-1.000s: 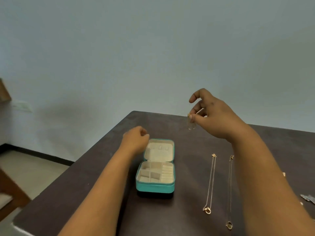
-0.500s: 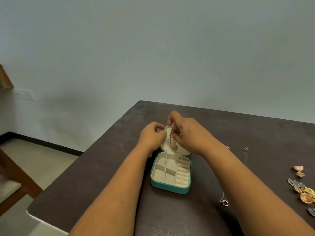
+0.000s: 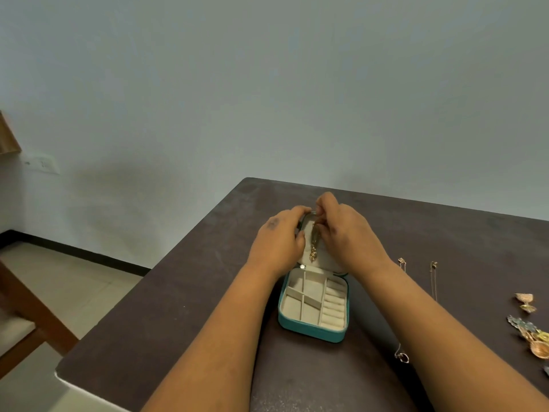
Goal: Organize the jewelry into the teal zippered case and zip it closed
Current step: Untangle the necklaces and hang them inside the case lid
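Observation:
The teal zippered case (image 3: 312, 330) lies open on the dark table, its cream compartments bare and its lid tilted up towards the far side. A gold chain necklace (image 3: 313, 244) hangs down the inside of the lid. My right hand (image 3: 347, 233) pinches the top of the chain at the lid's upper edge. My left hand (image 3: 279, 236) grips the lid's left edge and steadies it. The lid's top is mostly hidden behind both hands.
Two thin necklaces (image 3: 433, 279) lie on the dark table (image 3: 193, 292) right of the case, one partly under my right forearm with its pendant (image 3: 402, 356) showing. Several ornate earrings (image 3: 531, 331) sit at the right edge. A wooden chair (image 3: 26, 316) stands at the left.
My right hand carried the chain from above the table down to the case lid. My left hand moved onto the lid's edge. The view shifted left and closer.

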